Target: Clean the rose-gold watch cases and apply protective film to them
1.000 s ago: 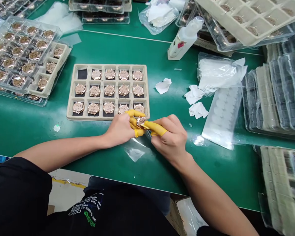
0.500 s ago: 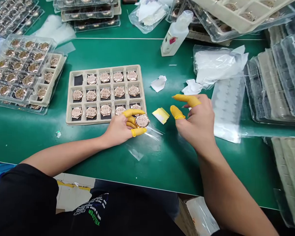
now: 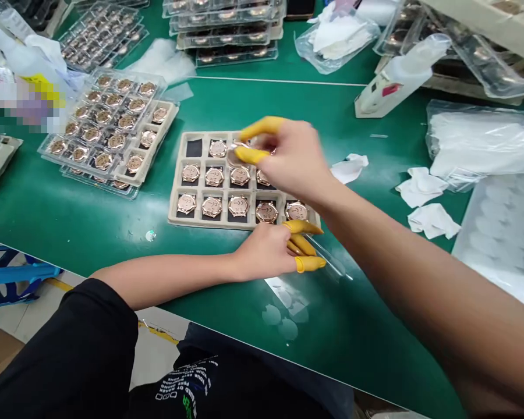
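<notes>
Now the right hand [image 3: 288, 160] pinches a rose-gold watch case [image 3: 236, 155] between yellow finger cots [image 3: 262, 127], just above the pulp tray [image 3: 173, 201], its palm hiding the top row's right end. The left hand [image 3: 264, 253], fingers loosely curled and empty, rests by the tray's lower edge, where a case sat earlier; clear film [image 3: 327, 262] lies just past them.

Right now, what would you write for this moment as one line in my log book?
left hand: at front edge of molded pulp tray | right hand: pinching watch case above tray
</notes>
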`<state>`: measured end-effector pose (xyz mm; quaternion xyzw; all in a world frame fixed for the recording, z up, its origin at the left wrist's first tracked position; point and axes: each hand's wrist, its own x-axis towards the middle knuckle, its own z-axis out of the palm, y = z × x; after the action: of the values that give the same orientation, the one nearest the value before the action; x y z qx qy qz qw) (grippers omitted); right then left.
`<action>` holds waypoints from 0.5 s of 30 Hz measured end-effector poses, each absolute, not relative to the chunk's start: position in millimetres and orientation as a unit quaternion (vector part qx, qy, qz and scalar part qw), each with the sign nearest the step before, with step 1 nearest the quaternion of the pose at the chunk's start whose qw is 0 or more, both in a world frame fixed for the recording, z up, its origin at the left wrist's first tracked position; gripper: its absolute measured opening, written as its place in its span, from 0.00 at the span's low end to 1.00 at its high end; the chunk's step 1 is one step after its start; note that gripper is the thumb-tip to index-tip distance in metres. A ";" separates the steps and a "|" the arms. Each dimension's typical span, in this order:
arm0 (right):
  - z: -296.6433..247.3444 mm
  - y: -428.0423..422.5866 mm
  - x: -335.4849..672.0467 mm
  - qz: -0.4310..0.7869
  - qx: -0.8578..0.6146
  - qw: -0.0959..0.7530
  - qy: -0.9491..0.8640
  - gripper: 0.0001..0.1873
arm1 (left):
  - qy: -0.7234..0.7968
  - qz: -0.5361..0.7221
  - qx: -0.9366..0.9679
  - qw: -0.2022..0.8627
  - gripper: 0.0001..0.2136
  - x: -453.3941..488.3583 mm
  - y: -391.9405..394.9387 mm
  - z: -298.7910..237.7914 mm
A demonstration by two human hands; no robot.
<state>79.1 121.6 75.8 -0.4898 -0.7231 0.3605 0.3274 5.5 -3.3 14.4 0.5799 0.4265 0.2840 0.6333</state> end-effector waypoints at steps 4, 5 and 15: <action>64.9 176.9 -16.5 0.349 -0.456 0.215 -0.790 0.14 | 0.428 0.262 0.633 0.590 0.12 3.7 -1.7 13.7; 66.1 180.7 -27.0 0.322 -0.460 0.190 -0.805 0.13 | 0.432 0.255 0.649 0.572 0.09 3.3 -1.0 13.7; 80.6 105.3 129.2 0.192 -0.730 0.016 -0.655 0.21 | 0.414 0.238 0.615 0.628 0.23 2.8 -1.7 18.5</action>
<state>129.2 105.3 80.6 -0.7305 -0.6553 0.1916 0.0161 2.8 -1.7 18.5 0.6150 0.4138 0.2378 0.6277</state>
